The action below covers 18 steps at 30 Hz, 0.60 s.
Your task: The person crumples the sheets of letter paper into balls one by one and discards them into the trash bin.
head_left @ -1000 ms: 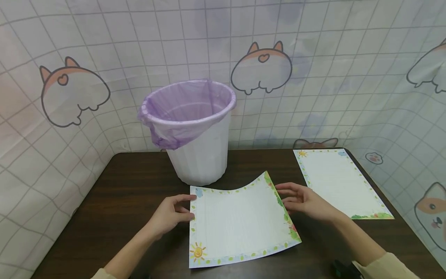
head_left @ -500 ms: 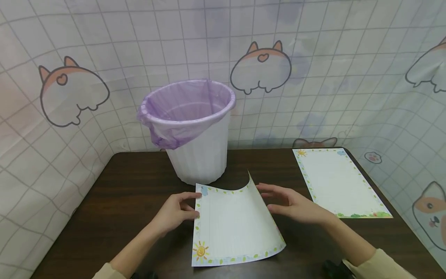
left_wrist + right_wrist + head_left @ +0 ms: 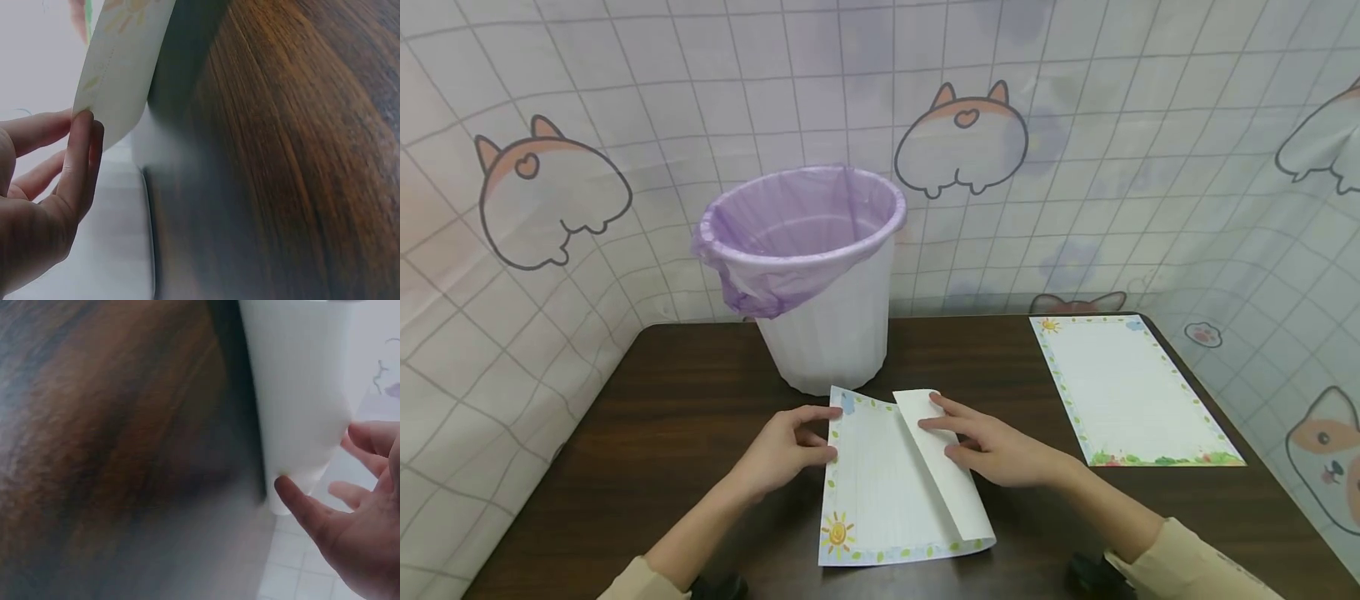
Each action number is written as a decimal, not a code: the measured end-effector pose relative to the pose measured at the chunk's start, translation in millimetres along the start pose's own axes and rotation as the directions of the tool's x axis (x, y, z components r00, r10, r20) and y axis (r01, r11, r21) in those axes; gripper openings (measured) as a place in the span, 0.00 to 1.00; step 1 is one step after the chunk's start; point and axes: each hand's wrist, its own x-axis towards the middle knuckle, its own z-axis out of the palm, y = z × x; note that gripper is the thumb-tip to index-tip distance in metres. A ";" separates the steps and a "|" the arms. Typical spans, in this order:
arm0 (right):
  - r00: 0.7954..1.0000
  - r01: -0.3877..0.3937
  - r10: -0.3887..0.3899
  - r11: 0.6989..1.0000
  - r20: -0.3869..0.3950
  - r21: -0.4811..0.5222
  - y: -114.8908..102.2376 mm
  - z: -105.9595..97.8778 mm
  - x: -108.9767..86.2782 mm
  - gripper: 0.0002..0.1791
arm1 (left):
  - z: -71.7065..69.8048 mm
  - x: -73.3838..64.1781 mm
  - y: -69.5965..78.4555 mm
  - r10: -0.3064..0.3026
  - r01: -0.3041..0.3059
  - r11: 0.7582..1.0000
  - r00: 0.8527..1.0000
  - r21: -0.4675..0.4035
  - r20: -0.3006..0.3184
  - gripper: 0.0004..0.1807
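White paper sheet point(image 3: 872, 475) with leaf-and-sun border, on the surface point(image 3: 677, 417) before the purple-lined bin point(image 3: 835, 342), right side bent over as a flap point(image 3: 953, 496) | left grip point(image 3: 778, 450): pinching its left edge, thumb against fingers | right grip point(image 3: 1000, 446): fingers loosely spread, tips resting on the flap | second sheet point(image 3: 1138, 392): flat, far right

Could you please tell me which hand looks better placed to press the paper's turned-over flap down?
Probably the right hand: it touches the turned-over flap of the sun-printed stationery sheet, whereas the left hand pinches the opposite edge.
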 end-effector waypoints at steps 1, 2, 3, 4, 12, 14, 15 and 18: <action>1.000 -0.001 0.001 1.000 0.000 -0.021 0.7 1.1 1.1 0.24 | 0.4 0.4 0.3 0.003 -0.003 1.000 1.000 0.002 0.000 0.28; 1.000 0.001 -0.001 0.999 0.000 -0.040 1.4 2.3 1.9 0.24 | 0.8 0.6 0.4 0.004 -0.004 1.000 1.000 0.003 0.002 0.28; 1.000 -0.005 0.005 0.999 0.001 -0.052 2.1 3.3 2.6 0.25 | 1.3 0.8 0.4 0.009 -0.009 1.000 1.000 0.000 0.005 0.29; 1.000 -0.012 0.012 0.998 0.002 -0.059 2.2 4.0 2.8 0.25 | 1.9 0.8 0.5 0.015 -0.015 1.000 1.000 -0.008 0.007 0.29; 0.995 -0.095 0.092 0.991 -0.036 -0.092 7.1 10.2 1.9 0.24 | 9.5 1.9 1.8 0.068 -0.066 0.991 0.998 -0.116 0.014 0.41; 0.993 -0.112 0.107 0.989 -0.055 -0.102 8.1 12.0 2.8 0.24 | 11.7 2.3 2.8 0.080 -0.077 0.988 0.997 -0.136 0.020 0.39; 0.991 -0.124 0.117 0.986 -0.063 -0.109 8.5 13.2 3.4 0.25 | 12.7 2.4 3.0 0.086 -0.082 0.986 0.996 -0.143 0.023 0.37; 0.988 -0.146 0.137 0.980 -0.076 -0.132 7.8 17.0 5.3 0.25 | 16.5 2.5 3.5 0.106 -0.098 0.982 0.993 -0.163 0.044 0.29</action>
